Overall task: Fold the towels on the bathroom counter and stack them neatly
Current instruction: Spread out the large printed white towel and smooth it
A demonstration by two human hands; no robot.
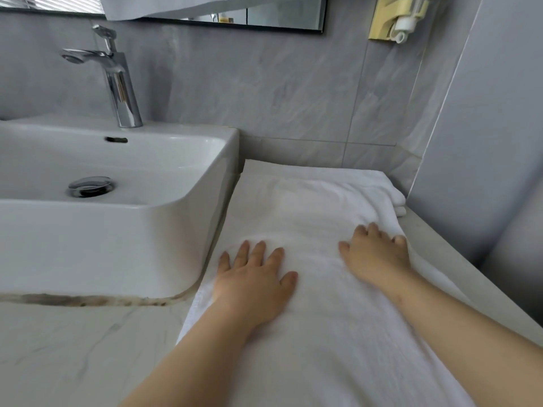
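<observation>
Towel (308, 218), white, spread long on worktop (73, 342) right of sink (123, 239), far end draped over folded pile by wall. Left hand (252, 280) flat on towel near sink-side edge, fingers straight and spread, gripping nothing. Right hand (376, 254) also on towel, near its right edge, fingers bent down into cloth there; whether pinching it, cannot tell. Tap (117, 74) behind sink.

- Pale marble-look bathroom counter (73, 348), grey-veined, with a dark stained seam along the basin's foot.
- White vessel basin (123, 245) standing on its left part.
- White towel (308, 218) spread lengthwise on the right, just beside the basin, reaching the back wall.
</observation>
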